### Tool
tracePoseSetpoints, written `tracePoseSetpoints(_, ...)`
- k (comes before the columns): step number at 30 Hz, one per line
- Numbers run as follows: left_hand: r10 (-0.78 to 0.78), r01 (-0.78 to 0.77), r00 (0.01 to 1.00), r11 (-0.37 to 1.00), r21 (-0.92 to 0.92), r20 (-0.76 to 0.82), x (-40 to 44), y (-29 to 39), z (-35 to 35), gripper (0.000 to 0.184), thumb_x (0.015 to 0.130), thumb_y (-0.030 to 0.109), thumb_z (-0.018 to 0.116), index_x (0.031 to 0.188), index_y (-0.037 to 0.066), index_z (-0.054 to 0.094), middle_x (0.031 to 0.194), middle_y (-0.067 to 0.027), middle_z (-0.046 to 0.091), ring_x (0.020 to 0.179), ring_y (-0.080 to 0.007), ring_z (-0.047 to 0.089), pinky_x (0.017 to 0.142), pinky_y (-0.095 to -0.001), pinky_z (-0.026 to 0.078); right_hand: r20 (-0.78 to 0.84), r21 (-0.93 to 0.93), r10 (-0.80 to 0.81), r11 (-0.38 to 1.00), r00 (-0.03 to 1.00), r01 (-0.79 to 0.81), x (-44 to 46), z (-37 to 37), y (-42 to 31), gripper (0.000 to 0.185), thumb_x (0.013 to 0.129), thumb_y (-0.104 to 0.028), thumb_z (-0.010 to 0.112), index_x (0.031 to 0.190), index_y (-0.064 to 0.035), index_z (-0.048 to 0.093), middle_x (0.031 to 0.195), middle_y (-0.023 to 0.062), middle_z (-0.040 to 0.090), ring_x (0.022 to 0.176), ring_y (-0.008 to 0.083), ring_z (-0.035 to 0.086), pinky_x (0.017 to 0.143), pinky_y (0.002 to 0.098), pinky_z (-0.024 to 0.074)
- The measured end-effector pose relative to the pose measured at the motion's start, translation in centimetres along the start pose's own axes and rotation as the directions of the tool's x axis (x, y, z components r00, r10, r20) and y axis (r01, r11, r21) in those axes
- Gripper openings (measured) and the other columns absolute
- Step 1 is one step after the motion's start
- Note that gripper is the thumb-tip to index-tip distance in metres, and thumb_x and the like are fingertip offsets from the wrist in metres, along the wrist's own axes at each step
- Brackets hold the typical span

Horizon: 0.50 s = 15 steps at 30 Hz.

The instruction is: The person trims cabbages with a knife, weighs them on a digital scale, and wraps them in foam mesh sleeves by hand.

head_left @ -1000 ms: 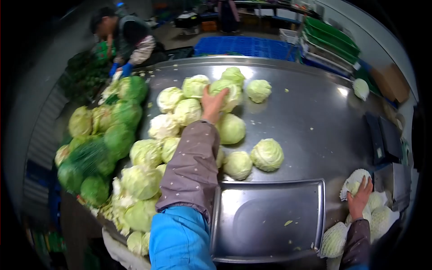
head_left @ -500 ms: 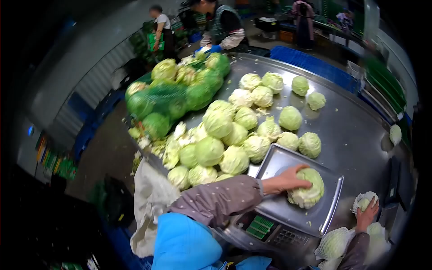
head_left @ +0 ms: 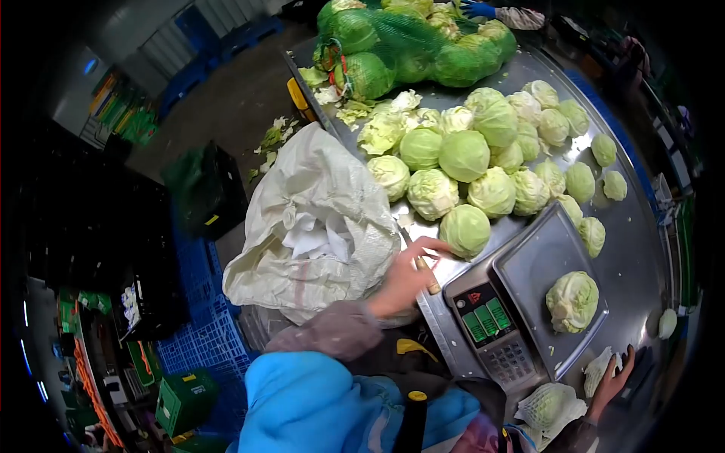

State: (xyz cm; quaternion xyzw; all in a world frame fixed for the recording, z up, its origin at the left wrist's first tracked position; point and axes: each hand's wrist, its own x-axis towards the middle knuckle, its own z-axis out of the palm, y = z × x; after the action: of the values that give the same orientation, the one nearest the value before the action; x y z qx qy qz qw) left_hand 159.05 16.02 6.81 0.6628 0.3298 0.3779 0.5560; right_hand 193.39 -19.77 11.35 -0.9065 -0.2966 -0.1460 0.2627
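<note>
My left hand [head_left: 408, 278] is beside a knife with a light wooden handle [head_left: 429, 276] at the table's near edge. Its fingers are apart and reach over the handle, close to a cabbage [head_left: 464, 231]. A cabbage [head_left: 572, 302] sits on the steel tray [head_left: 538, 260] of a scale, whose display [head_left: 487, 320] is lit green. At the lower right, my right hand [head_left: 613, 383] has its fingers on a white foam net [head_left: 598, 371]; the grip is partly hidden. Another netted cabbage [head_left: 550, 408] lies to its left.
Many loose cabbages [head_left: 492, 192] lie beyond the scale on the steel table. Green mesh bags of cabbages [head_left: 411, 57] are at the far end, near another person's blue-gloved hand [head_left: 479, 10]. A white sack [head_left: 317, 189] stands left, with blue pallets [head_left: 200, 332] beyond.
The view has swung left. My left hand moved from the cabbages to one on the scale tray, let it go, and is now beside the knife. My right hand stays by the foam nets.
</note>
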Motion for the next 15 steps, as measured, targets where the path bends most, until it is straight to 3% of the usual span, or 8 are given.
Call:
tracePoseSetpoints(1,-0.15,0.15,0.965,0.989,-0.015,-0.216,-0.3,-1.8,-2.8,0.014,0.083,0.009,0.053,0.096,0.004,0.057,0.084,-0.0024,0.058,0.074,-0.0112,0.052,0.066,-0.0234,0.041,0.039,0.1,0.02,0.995,0.999,-0.024,0.1,-0.1,-1.1,0.041,0.085,-0.006,0.049,0.125,-0.0017,0.04,0.125,0.0105,0.044,0.11,0.0235,0.044,0.092,0.0315,0.0333)
tracePoseSetpoints(3,-0.177,0.127,0.833,0.983,-0.131,-0.524,-0.6,-5.5,-9.4,0.011,0.085,0.009,0.052,0.093,0.003,0.056,0.075,0.0008,0.053,0.063,-0.0075,0.045,0.055,-0.0215,0.037,0.085,0.191,0.037,0.98,0.996,-0.053,0.1,0.2,-3.3,0.04,0.086,-0.006,0.048,0.125,-0.0022,0.04,0.124,0.0098,0.045,0.106,0.0212,0.047,0.089,0.0303,0.0364)
tracePoseSetpoints(5,-0.319,0.263,0.695,0.947,-0.185,-0.644,-1.8,-12.2,-15.3,0.023,0.083,0.015,0.056,0.101,0.002,0.053,0.078,-0.0011,0.053,0.064,-0.0079,0.045,0.055,-0.0217,0.037,0.147,0.267,0.041,0.96,0.988,-0.08,0.1,0.4,-5.3,0.038,0.086,-0.004,0.048,0.123,-0.0018,0.042,0.119,0.0071,0.048,0.093,0.0147,0.051,0.079,0.0266,0.0414)
tracePoseSetpoints(9,-0.537,0.56,0.579,0.809,-0.18,-0.613,-1.0,-19.1,-18.1,0.051,0.076,0.028,0.065,0.113,0.0,0.045,0.088,-0.0073,0.054,0.072,-0.0133,0.05,0.059,-0.0249,0.04,0.169,0.356,-0.04,0.934,0.985,-0.023,0.1,1.4,-8.1,0.034,0.085,0.0,0.048,0.119,-0.0012,0.046,0.102,0.0051,0.054,0.074,0.0095,0.048,0.069,0.022,0.0414)
tracePoseSetpoints(11,-0.659,0.715,0.447,0.67,-0.202,-0.605,1.0,-20.4,-17.4,0.076,0.067,0.036,0.071,0.121,-0.004,0.035,0.097,-0.0142,0.054,0.084,-0.022,0.053,0.067,-0.0295,0.044,0.211,0.336,-0.036,0.941,0.977,-0.038,-0.1,1.3,-10.2,0.034,0.084,0.001,0.047,0.118,-0.0008,0.047,0.099,0.0051,0.054,0.073,0.0097,0.048,0.069,0.0222,0.0412)
tracePoseSetpoints(12,-0.657,0.713,0.456,0.673,-0.195,-0.6,1.5,-23.0,-17.7,0.076,0.067,0.036,0.071,0.121,-0.004,0.035,0.097,-0.0142,0.054,0.084,-0.022,0.053,0.067,-0.0295,0.044,0.268,0.317,-0.041,0.947,0.963,-0.048,-0.2,1.2,-11.0,0.033,0.084,0.001,0.047,0.117,-0.0004,0.048,0.096,0.005,0.054,0.073,0.0099,0.048,0.068,0.0223,0.0409)
tracePoseSetpoints(14,-0.335,0.675,0.652,0.665,0.32,-0.68,2.2,-26.6,-17.7,0.076,0.063,0.032,0.072,0.12,-0.005,0.037,0.1,-0.017,0.053,0.094,-0.0281,0.052,0.071,-0.0353,0.046,0.303,0.282,-0.029,0.957,0.953,-0.061,-0.5,1.1,-11.8,0.032,0.084,0.001,0.047,0.115,0.0009,0.049,0.093,0.0051,0.054,0.071,0.0104,0.048,0.068,0.0236,0.041)
tracePoseSetpoints(15,-0.472,0.706,0.659,0.657,0.264,-0.586,2.2,-26.0,-18.0,0.062,0.066,0.022,0.066,0.117,-0.004,0.042,0.096,-0.0171,0.056,0.09,-0.0287,0.056,0.069,-0.0358,0.047,0.315,0.299,-0.045,0.953,0.948,-0.054,-0.8,1.2,-11.9,0.031,0.083,0.0,0.048,0.114,0.0014,0.049,0.091,0.0054,0.055,0.071,0.0105,0.048,0.067,0.0239,0.0408)
